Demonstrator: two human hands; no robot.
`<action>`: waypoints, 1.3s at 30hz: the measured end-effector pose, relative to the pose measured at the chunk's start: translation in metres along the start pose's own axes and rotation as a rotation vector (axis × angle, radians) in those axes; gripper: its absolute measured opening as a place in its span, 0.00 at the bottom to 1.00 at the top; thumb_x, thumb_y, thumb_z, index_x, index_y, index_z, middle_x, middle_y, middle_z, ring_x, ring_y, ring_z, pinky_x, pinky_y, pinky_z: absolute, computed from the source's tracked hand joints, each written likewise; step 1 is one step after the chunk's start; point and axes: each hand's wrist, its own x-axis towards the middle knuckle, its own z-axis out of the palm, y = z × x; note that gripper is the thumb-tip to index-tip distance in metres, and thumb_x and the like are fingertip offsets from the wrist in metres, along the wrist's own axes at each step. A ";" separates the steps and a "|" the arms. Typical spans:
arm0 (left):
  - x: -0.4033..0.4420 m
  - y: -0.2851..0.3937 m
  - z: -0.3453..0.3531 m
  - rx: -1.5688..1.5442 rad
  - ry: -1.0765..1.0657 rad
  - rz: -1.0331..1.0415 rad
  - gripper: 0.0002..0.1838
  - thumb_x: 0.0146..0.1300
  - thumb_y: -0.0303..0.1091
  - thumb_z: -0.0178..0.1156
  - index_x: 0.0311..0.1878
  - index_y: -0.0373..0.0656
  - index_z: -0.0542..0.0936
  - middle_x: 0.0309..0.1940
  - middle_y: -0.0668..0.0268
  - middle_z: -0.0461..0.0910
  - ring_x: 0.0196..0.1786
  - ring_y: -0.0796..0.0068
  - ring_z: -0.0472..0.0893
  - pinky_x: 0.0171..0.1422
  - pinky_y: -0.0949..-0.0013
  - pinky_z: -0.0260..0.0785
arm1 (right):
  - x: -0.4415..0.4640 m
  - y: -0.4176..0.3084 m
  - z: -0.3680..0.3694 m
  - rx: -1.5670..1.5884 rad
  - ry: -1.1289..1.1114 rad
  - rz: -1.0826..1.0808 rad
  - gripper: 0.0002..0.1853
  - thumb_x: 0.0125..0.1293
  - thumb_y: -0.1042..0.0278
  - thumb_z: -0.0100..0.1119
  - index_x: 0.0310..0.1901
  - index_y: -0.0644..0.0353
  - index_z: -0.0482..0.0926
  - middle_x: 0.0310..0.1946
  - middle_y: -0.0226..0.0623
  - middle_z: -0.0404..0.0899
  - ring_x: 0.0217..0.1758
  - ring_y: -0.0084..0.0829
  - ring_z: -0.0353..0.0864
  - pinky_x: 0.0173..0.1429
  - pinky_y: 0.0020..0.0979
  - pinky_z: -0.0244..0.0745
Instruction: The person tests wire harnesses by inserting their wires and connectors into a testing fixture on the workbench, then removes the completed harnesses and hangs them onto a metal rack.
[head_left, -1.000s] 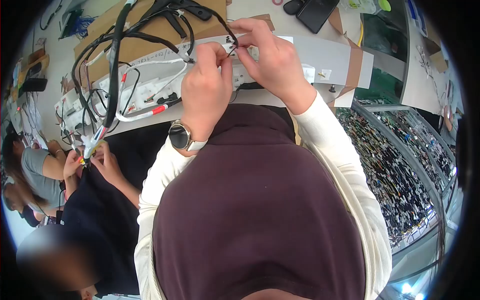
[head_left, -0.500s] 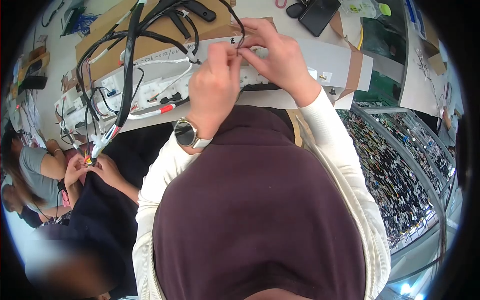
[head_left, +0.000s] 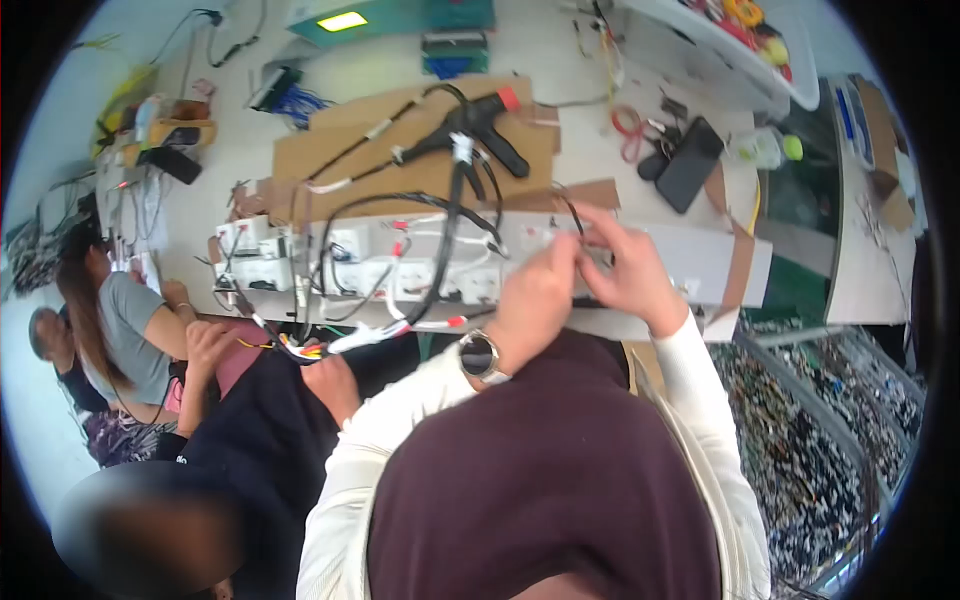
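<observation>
Left hand [head_left: 537,303]: pinched on wire [head_left: 572,207] | right hand [head_left: 637,275]: curled, hold unclear | wire slants forward-left from both hands' fingertips

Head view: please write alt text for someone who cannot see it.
A person's left hand and right hand meet at a thin dark wire above a pale board. A cable harness is at left, a phone at upper right.

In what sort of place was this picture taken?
Probably a wire-harness assembly workshop: a thick, branching black cable bundle runs over a long grey board with white rectangular blocks, and small multicoloured pieces are densely packed nearby.
</observation>
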 end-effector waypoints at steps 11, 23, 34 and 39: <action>-0.003 -0.005 -0.002 -0.074 0.125 0.031 0.11 0.62 0.22 0.63 0.41 0.40 0.69 0.27 0.57 0.78 0.29 0.51 0.81 0.31 0.56 0.72 | -0.005 -0.005 0.011 0.006 0.041 -0.029 0.35 0.55 0.76 0.59 0.69 0.56 0.70 0.43 0.44 0.87 0.47 0.46 0.88 0.51 0.38 0.83; -0.008 -0.014 0.011 -0.127 0.107 -0.016 0.12 0.60 0.24 0.55 0.47 0.41 0.73 0.35 0.56 0.79 0.38 0.51 0.83 0.37 0.55 0.76 | -0.015 0.008 0.020 -0.012 0.079 -0.017 0.37 0.56 0.78 0.56 0.72 0.60 0.66 0.44 0.47 0.86 0.49 0.43 0.88 0.56 0.38 0.79; -0.004 -0.004 0.002 0.089 0.157 -0.024 0.18 0.51 0.26 0.64 0.44 0.40 0.70 0.35 0.59 0.75 0.38 0.61 0.82 0.33 0.65 0.78 | -0.024 0.005 0.030 -0.076 0.102 -0.010 0.34 0.61 0.78 0.59 0.72 0.63 0.65 0.43 0.47 0.85 0.49 0.42 0.87 0.55 0.36 0.78; -0.005 -0.005 0.004 0.004 0.125 -0.110 0.25 0.54 0.26 0.64 0.56 0.38 0.70 0.39 0.54 0.77 0.43 0.56 0.83 0.37 0.62 0.79 | -0.024 0.001 0.031 -0.174 0.116 -0.044 0.34 0.62 0.77 0.60 0.71 0.64 0.66 0.45 0.47 0.85 0.49 0.44 0.86 0.54 0.36 0.79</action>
